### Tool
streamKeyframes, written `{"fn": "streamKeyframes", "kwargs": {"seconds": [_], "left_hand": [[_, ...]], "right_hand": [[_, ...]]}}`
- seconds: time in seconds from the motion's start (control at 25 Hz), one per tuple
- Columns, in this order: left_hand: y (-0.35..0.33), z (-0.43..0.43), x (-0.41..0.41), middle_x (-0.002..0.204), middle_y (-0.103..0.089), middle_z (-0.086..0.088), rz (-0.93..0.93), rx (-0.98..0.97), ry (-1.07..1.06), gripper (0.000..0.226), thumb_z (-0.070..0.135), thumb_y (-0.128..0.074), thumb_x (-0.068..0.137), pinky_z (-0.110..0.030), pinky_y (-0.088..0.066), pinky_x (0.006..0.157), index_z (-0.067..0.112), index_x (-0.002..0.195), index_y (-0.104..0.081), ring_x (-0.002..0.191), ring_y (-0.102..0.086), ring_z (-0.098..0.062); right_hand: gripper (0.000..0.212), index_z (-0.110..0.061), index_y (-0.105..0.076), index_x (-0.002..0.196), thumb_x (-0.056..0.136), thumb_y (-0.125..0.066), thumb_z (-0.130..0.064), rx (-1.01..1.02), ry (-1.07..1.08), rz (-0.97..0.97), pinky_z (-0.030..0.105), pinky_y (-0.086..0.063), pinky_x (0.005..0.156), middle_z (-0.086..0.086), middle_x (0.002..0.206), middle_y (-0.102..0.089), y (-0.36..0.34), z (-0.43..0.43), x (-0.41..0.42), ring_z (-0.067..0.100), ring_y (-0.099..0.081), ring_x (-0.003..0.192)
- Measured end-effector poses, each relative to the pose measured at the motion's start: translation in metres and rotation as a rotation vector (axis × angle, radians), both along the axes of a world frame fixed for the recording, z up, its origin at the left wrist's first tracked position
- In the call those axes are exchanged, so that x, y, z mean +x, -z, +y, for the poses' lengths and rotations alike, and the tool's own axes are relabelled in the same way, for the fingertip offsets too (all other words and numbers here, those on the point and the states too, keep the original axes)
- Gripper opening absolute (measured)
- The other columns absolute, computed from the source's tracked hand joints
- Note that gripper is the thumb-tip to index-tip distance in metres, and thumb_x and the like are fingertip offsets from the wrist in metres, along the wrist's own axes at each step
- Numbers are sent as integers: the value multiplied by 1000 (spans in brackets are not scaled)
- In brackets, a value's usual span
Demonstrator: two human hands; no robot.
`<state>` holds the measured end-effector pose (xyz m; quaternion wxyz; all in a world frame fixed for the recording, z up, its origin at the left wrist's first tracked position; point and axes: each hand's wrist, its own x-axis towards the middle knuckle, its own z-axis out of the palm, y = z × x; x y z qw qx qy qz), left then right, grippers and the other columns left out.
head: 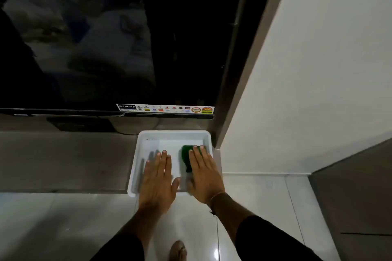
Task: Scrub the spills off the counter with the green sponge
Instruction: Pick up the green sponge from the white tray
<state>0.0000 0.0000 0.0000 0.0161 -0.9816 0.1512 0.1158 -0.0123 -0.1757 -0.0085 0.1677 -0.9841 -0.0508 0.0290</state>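
Both arms are reaching forward from the near edge, in dark sleeves pushed up to the forearms. The left hand (158,178) is lying flat, palm down, fingers (163,161) straight and close together, thumb spread out to the right. The right hand (204,176) is also lying palm down, fingers stretched far and slightly fanned, pressing flat. A thin band is circling the right wrist (216,197). The two hands are sitting side by side, thumbs nearly meeting.
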Motion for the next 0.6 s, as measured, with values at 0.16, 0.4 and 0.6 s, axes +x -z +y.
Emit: {"fn": "streamKeyframes", "kwargs": {"seconds": [0.16,0.4,0.6], "left_hand": [[30,21,46,171,9,-19,-68,-51,16,80,61,-1,102,-56,-7,128,8,162,3,157,13,-37],[55,23,78,172,9,-14,-43,-65,41,81,61,-23,105,-54,-6,129,11,162,5,157,14,-32],[48,24,79,172,4,-16,-54,-56,59,82,60,-25,105,-55,-8,129,9,162,1,158,8,-34]], "right_hand": [[95,-13,2,163,99,-59,-48,-139,7,136,50,-3,129,10,174,5,28,22,54,32,6,159],[73,-11,-4,163,108,-47,-31,-227,15,133,50,-5,129,13,173,-5,66,22,73,34,-2,159],[68,-9,-14,161,107,-51,-25,-213,10,50,50,-6,126,17,171,-18,64,24,70,38,-13,158]]}}
